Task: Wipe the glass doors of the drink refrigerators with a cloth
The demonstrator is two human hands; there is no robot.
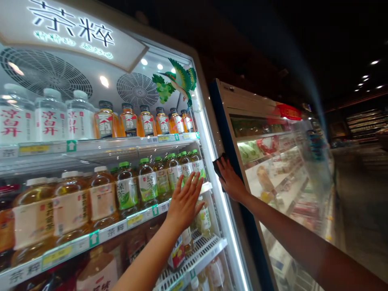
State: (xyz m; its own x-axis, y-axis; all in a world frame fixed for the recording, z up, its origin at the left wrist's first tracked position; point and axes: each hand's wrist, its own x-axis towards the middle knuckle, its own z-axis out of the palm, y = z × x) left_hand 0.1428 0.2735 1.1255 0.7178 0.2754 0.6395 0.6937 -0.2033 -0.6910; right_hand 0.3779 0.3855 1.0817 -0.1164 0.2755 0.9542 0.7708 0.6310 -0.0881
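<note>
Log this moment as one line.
left hand: open, before drinks fridge | right hand: on dark cloth-like item at fridge's right edge

Left hand (pixel 185 204) and right hand (pixel 233 182) bare. Forearms (pixel 151 254) bare too, slim, tapering toward narrow wrists (pixel 173 223). Left fingers (pixel 188 184) slender.

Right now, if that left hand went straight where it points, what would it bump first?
Probably the glass cooler door, before the green tea bottles; depth is unclear, and the left hand may be touching glass.
</note>
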